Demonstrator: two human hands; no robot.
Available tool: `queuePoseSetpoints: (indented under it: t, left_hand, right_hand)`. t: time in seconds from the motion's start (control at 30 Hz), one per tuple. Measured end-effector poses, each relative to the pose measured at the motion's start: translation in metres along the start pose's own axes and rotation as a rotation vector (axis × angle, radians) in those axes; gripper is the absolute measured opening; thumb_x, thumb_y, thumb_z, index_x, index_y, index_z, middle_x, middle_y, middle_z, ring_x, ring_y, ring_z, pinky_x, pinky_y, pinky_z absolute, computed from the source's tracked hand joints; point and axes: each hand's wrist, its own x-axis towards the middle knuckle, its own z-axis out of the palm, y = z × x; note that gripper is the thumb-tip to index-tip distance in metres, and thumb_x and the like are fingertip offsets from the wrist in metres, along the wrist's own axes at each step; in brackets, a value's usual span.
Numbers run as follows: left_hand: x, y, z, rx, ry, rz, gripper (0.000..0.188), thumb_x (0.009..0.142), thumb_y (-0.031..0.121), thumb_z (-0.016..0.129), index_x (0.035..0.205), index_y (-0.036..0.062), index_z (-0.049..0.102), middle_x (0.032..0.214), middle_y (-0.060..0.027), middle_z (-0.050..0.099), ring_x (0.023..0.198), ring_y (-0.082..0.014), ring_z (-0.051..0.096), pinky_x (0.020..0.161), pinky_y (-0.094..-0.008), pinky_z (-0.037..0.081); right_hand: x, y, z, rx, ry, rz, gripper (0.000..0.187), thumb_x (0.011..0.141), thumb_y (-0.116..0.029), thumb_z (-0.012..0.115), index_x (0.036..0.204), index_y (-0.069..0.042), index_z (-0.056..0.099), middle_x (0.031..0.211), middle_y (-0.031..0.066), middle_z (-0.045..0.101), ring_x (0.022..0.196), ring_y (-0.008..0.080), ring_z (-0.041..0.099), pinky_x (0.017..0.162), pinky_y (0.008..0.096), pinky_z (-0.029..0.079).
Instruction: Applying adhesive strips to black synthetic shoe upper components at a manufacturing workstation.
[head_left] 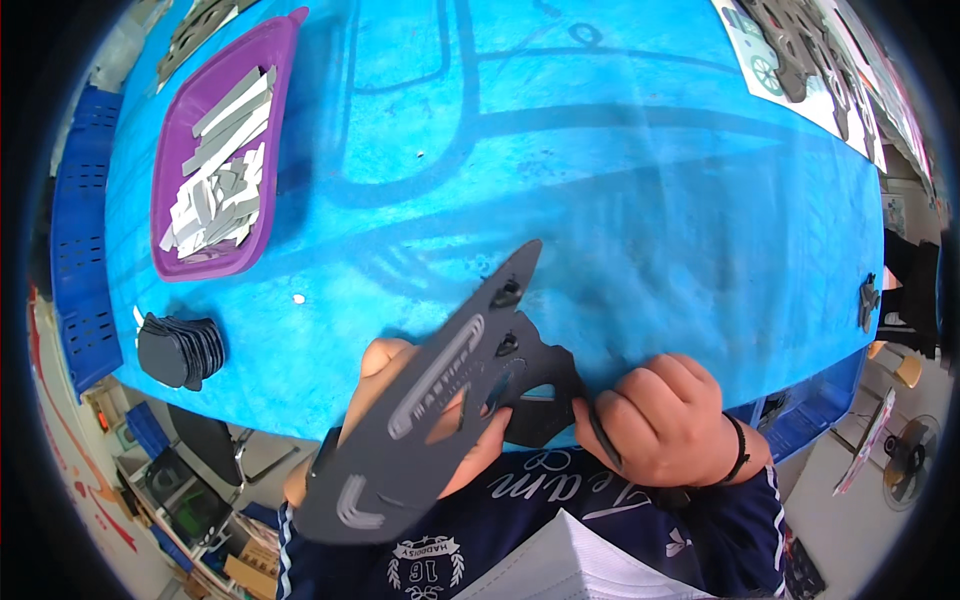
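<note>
A dark grey shoe upper (pixel 440 400), flat with cut-out openings and pale raised markings, is held tilted above the near edge of the table. My left hand (pixel 382 362) grips it from beneath; its fingers show past the left edge and through an opening, and the piece covers the rest. My right hand (pixel 668 415) is closed in a fist at the upper's right end, with a thin dark curved strip (pixel 604 436) along its thumb side. Whether that strip is part of the upper or separate, I cannot tell.
A purple basket (pixel 270 215) holding white and grey strips stands at the left on the blue-covered table (pixel 640 230). Nearer me is a stack of dark rounded pieces (pixel 180 350). More dark cut pieces (pixel 790 60) lie at the far right, and a small one (pixel 868 303) at the right edge.
</note>
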Motion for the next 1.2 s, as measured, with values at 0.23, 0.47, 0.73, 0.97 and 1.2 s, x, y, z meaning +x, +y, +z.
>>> queuePoseSetpoints:
  t: [0.23,0.47,0.73,0.97,1.2]
  left_hand:
    - [-0.006,-0.003,-0.003,-0.242,0.038,0.398,0.031,0.062,0.032,0.077,0.072,0.0078,0.060,0.072,-0.0031,0.055,0.063,-0.0237,0.048,0.064,-0.0368,0.036]
    - [-0.024,0.020,-0.011,0.277,0.258,0.225,0.018,0.072,0.023,0.070,0.067,0.0094,0.061,0.068,-0.0025,0.058,0.062,-0.0223,0.053,0.060,-0.0327,0.040]
    - [0.004,0.012,-0.119,1.006,0.488,-0.063,0.010,0.076,0.011,0.056,0.082,0.0071,0.064,0.081,-0.0118,0.061,0.076,-0.0293,0.060,0.064,-0.0381,0.048]
    - [0.083,-0.112,-0.190,0.959,0.185,-0.251,0.021,0.069,0.014,0.065,0.089,0.0070,0.063,0.087,-0.0130,0.063,0.082,-0.0302,0.060,0.071,-0.0389,0.047]
    - [0.102,-0.106,-0.183,0.810,0.198,-0.220,0.013,0.069,0.013,0.060,0.081,0.0086,0.064,0.082,-0.0129,0.064,0.079,-0.0300,0.060,0.068,-0.0387,0.047]
  right_hand:
    - [0.001,-0.008,-0.009,0.724,0.247,0.070,0.019,0.066,-0.005,0.073,0.078,-0.001,0.059,0.070,0.0066,0.056,0.057,0.0206,0.054,0.048,0.0292,0.042]
    - [-0.021,-0.008,-0.009,0.612,0.605,0.272,0.014,0.071,0.000,0.068,0.083,-0.002,0.061,0.075,0.0091,0.061,0.066,0.0183,0.059,0.058,0.0283,0.046]
    - [-0.063,0.061,-0.033,0.470,1.104,0.724,0.016,0.080,-0.007,0.064,0.092,0.004,0.061,0.083,0.0034,0.058,0.071,0.0089,0.052,0.064,0.0207,0.042]
    - [-0.059,0.062,-0.027,0.609,1.056,0.681,0.017,0.080,-0.008,0.066,0.092,0.004,0.061,0.084,0.0031,0.059,0.072,0.0074,0.053,0.063,0.0185,0.041]
    - [-0.067,0.068,-0.031,0.587,0.994,0.690,0.019,0.079,-0.008,0.067,0.094,0.003,0.060,0.089,0.0029,0.059,0.080,0.0082,0.053,0.072,0.0217,0.042]
